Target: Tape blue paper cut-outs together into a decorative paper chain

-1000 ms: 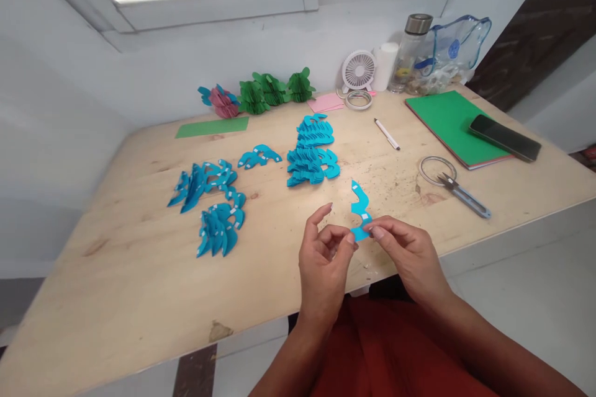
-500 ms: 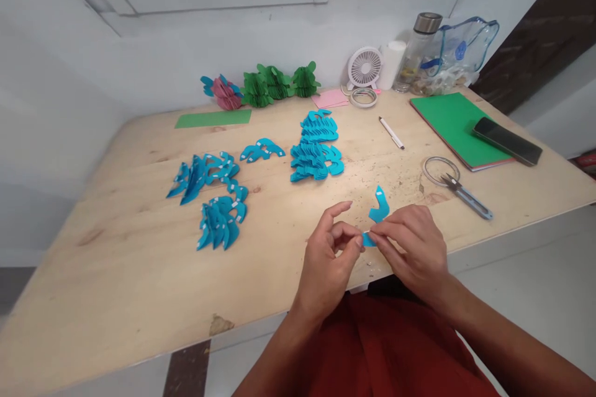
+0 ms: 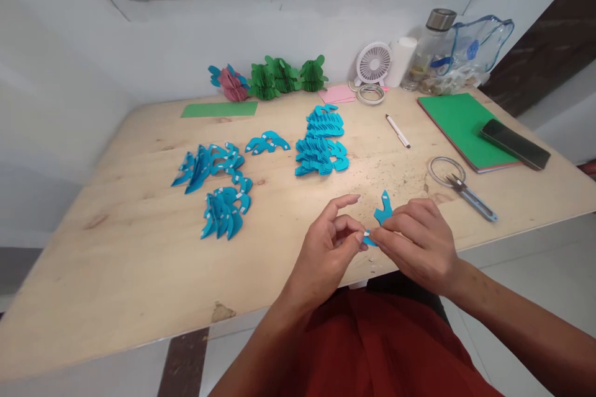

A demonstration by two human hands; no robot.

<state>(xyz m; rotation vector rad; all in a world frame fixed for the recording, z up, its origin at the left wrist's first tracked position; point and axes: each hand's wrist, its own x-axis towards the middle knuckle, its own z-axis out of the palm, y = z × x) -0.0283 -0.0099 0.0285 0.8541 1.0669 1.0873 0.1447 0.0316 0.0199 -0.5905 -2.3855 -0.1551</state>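
Near the front edge of the table, my left hand [image 3: 333,245] pinches one end of a blue paper cutout [image 3: 369,239]. My right hand [image 3: 416,242] is closed on the same cutout, fingertips against a small white piece of tape on it. A curved part of blue paper [image 3: 384,208] with a white tab sticks out beyond my right fingers; whether it belongs to the held cutout is hidden. To the left, blue paper cutouts with white tabs [image 3: 223,214] lie in fanned groups, and a stack of folded blue paper pieces [image 3: 314,156] lies further back.
Small thread snips [image 3: 472,198] rest against a tape roll [image 3: 447,170] on the right. Behind them are a pen [image 3: 398,131], a green sheet stack [image 3: 454,124] and a phone [image 3: 514,144]. Green paper figures [image 3: 284,76], a fan [image 3: 374,63] and a bottle [image 3: 431,43] line the wall.
The view has shifted slightly. My right fingers have moved a little over the blue cutout, and the curved blue part has turned slightly. Both hands keep their grip.
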